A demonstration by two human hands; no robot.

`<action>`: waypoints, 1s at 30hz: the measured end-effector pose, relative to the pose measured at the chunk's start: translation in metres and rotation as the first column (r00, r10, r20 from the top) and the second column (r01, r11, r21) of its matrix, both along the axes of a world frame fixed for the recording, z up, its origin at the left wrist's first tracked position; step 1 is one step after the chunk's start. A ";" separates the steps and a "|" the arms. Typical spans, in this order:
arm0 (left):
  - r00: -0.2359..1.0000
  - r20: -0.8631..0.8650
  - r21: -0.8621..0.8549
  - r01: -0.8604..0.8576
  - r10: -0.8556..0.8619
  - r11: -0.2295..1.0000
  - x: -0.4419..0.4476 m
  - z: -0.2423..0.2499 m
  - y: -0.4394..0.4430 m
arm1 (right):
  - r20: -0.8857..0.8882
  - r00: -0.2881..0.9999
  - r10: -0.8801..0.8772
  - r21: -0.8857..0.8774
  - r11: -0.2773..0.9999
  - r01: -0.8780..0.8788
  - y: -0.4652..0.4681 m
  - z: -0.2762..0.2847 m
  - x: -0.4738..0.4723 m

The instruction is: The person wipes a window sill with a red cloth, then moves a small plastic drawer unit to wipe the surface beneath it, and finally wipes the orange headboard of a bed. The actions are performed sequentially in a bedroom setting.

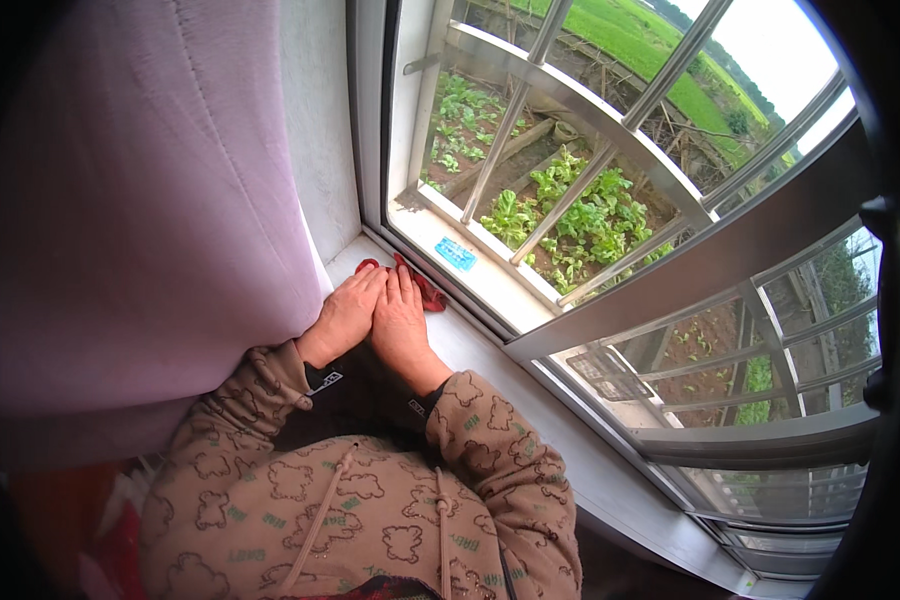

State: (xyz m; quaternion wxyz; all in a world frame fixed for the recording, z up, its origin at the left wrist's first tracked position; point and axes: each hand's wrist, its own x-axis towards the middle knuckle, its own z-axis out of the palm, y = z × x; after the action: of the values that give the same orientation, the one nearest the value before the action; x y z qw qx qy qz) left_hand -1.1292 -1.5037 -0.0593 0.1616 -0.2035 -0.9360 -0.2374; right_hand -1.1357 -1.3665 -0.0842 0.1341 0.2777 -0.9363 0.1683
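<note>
A crumpled red cloth (432, 295) lies on the white windowsill (487, 360), in the corner against the sliding window's track (450, 289). My left hand (347, 311) and my right hand (403, 322) are side by side, their fingertips pointing towards the window and holding the cloth against the sill. The fingers of each hand are close together, and most of the cloth is hidden under them. Some red fabric sticks out beyond the fingertips and to the right of my right hand.
A pale purple curtain (150, 225) hangs at the left, its edge near my left wrist. The window pane's frame (615, 300) crosses at the right. Outside are metal bars (570, 199), a ledge bearing a blue sticker (456, 253), and leafy plants (592, 202).
</note>
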 end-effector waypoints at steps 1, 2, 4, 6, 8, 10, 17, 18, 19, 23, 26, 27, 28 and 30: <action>1.000 -0.014 0.012 -0.007 0.007 1.000 -0.004 -0.001 -0.007 | 0.012 1.000 0.011 0.012 1.000 -0.011 -0.008 0.000 -0.007; 0.999 0.000 -0.015 -0.048 0.048 0.999 -0.007 -0.001 -0.013 | 0.013 0.999 0.032 0.006 0.999 -0.032 -0.014 0.000 -0.015; 0.989 0.036 0.045 -0.147 0.145 0.988 -0.013 -0.001 -0.023 | 0.000 0.987 0.159 -0.058 0.986 -0.159 -0.026 0.001 -0.036; 0.974 0.074 0.135 -0.221 0.212 0.966 -0.017 -0.001 -0.027 | -0.021 0.973 0.232 -0.097 0.968 -0.232 -0.038 0.002 -0.053; 0.970 0.054 0.174 -0.244 0.239 0.954 -0.016 0.000 -0.025 | -0.015 0.960 0.278 -0.115 0.954 -0.278 -0.038 0.002 -0.062; 0.962 0.058 0.167 -0.271 0.265 0.948 -0.012 0.000 -0.020 | 0.032 0.948 0.316 -0.157 0.938 -0.308 -0.035 0.002 -0.066; 0.903 0.058 0.115 -0.430 0.426 0.896 0.030 -0.001 -0.017 | -0.015 0.761 0.649 -0.461 0.670 -0.582 -0.038 0.003 -0.070; 0.903 0.044 0.115 -0.430 0.428 0.895 0.036 -0.002 -0.017 | -0.023 0.748 0.664 -0.482 0.648 -0.590 -0.039 0.004 -0.069; 0.901 0.040 0.110 -0.434 0.432 0.894 0.042 -0.002 -0.015 | -0.039 0.733 0.679 -0.503 0.621 -0.601 -0.038 0.004 -0.067; 0.918 -0.015 0.110 -0.392 0.396 0.913 0.070 -0.003 -0.002 | -0.057 0.673 0.738 -0.540 0.544 -0.643 -0.022 0.011 -0.047; 0.945 -0.007 0.116 -0.324 0.327 0.939 0.092 -0.004 0.010 | -0.057 0.693 0.719 -0.517 0.572 -0.637 0.003 0.017 -0.020; 0.950 -0.028 0.116 -0.307 0.312 0.945 0.097 -0.005 0.014 | -0.094 0.733 0.674 -0.502 0.604 -0.619 0.014 0.018 -0.007; 0.955 -0.060 0.089 -0.285 0.290 0.955 0.099 -0.006 0.016 | -0.032 0.738 0.674 -0.426 0.659 -0.620 0.024 0.019 0.001; 0.960 -0.132 0.039 -0.242 0.245 0.969 0.098 -0.008 0.018 | -0.056 0.811 0.582 -0.299 0.766 -0.570 0.036 0.020 0.020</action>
State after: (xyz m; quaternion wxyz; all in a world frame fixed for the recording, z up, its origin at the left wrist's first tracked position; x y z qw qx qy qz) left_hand -1.0312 -1.4856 -0.0670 0.2552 -0.1005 -0.9380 -0.2120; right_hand -1.1161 -1.3306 -0.0641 0.0979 0.5240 -0.7715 0.3474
